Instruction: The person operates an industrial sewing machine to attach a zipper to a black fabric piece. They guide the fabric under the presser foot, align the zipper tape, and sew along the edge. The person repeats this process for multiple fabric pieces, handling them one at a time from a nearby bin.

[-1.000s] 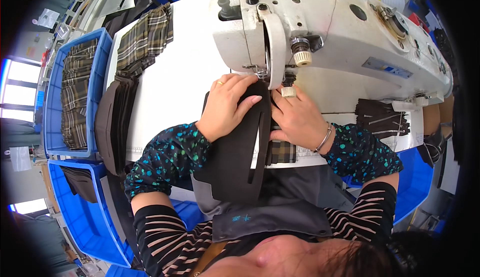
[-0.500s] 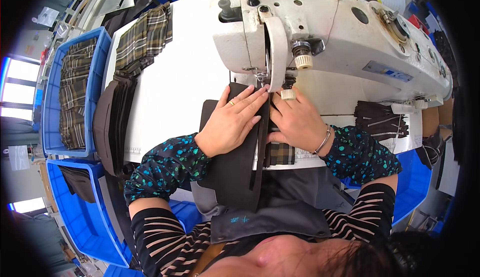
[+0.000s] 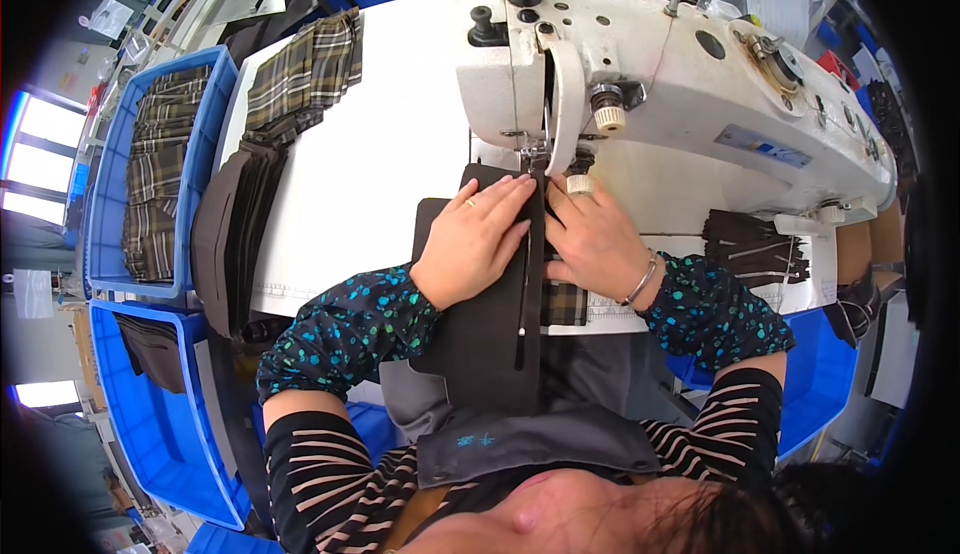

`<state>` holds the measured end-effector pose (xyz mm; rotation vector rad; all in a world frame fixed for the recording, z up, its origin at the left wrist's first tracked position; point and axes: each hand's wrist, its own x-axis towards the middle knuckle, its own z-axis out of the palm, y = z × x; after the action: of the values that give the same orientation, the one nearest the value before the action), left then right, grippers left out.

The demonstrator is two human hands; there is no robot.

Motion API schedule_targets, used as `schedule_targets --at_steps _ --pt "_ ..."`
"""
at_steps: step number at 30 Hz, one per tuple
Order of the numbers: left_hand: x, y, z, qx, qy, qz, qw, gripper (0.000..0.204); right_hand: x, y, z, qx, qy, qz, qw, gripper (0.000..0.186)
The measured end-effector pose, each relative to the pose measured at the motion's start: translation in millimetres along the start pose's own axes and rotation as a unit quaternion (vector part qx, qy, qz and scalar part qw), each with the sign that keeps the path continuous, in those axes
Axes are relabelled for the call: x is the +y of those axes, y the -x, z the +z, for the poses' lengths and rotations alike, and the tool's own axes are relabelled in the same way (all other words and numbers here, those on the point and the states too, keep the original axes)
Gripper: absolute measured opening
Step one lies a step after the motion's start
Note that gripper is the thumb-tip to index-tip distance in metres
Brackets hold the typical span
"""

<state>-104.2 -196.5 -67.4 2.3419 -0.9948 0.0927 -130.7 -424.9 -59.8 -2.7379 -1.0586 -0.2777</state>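
Note:
My left hand lies open, fingers stretched out, on a dark brown piece with a long narrow slot, below the needle and presser foot of a white sewing machine. My right hand is just right of the slot, thumb and forefinger apart, curved fingertips against the work and partly hidden. Beneath it shows a plaid fabric piece on the white table.
Plaid pieces fill a blue bin at the left, above another blue bin. A dark brown stack and plaid stack lie on the table's left. Dark zippers lie at right; a third bin sits below them.
My left hand has moved down from the presser foot, its fingers flattening on the dark piece, whose top now shows left of the needle. The whole view has shifted slightly.

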Motion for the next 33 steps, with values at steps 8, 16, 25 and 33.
schedule_targets --at_steps 8,16,25,33 --pt "12 6 -3 -0.050 -0.050 -0.026 0.997 0.066 -2 0 -4 -0.004 0.017 -0.006 1.000 0.072" --pt "9 -1 -5 -0.054 -0.092 0.008 0.994 0.060 2 1 5 0.025 -0.013 -0.007 1.000 0.049" --pt "4 -7 -9 -0.022 -0.089 0.006 0.996 0.053 1 0 5 0.036 -0.025 -0.004 0.999 0.051" --pt "-7 -12 -1 0.015 -0.052 0.002 0.999 0.041 1 1 -2 -0.009 -0.024 0.002 1.000 0.067"
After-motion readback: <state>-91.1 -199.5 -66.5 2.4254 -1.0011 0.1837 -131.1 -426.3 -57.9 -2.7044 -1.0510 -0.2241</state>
